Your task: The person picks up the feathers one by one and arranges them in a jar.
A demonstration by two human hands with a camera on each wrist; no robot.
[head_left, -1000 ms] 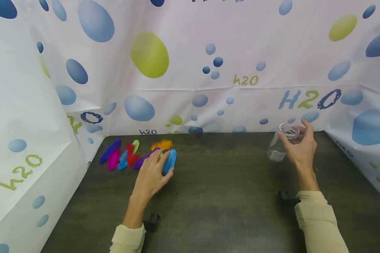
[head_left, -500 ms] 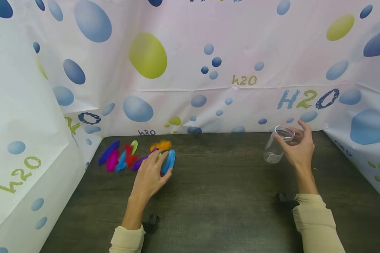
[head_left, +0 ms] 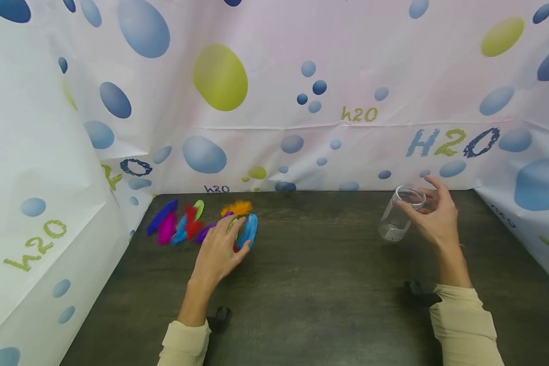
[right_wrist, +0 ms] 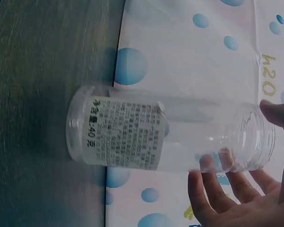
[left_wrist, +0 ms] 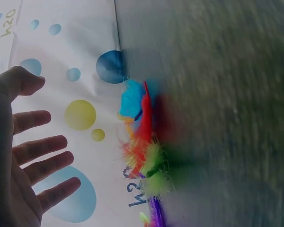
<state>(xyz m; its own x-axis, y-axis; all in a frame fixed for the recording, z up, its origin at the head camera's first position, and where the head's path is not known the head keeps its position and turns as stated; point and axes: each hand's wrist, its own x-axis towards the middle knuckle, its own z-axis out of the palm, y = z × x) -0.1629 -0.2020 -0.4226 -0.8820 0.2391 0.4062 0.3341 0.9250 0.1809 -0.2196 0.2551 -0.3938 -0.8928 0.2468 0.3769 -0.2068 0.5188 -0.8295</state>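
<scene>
My left hand (head_left: pixel 217 249) hovers over the right part of a row of coloured feathers, its fingers spread and relaxed with nothing in them. Near its fingertips lie a light blue feather (head_left: pixel 249 230), an orange feather (head_left: pixel 237 208) and a purple feather (head_left: pixel 204 233). In the left wrist view a red feather (left_wrist: pixel 146 116) and a fluffy green feather (left_wrist: pixel 155 161) also show beside the hand. With thumb and fingers, my right hand (head_left: pixel 439 216) grips a clear lidless jar (head_left: pixel 392 221) round its neck. A printed label (right_wrist: pixel 125 135) covers the jar's lower side.
Farther left lie a dark blue feather (head_left: pixel 161 217), a magenta feather (head_left: pixel 166 229) and another red feather (head_left: pixel 192 227). The dark wooden table (head_left: pixel 311 274) ends at a white sheet (head_left: pixel 274 81) with blue and green dots, which rises behind and along both sides.
My right hand has brought the jar slightly left and nearer to me. The left hand stays over the feathers. The head view has shifted a little.
</scene>
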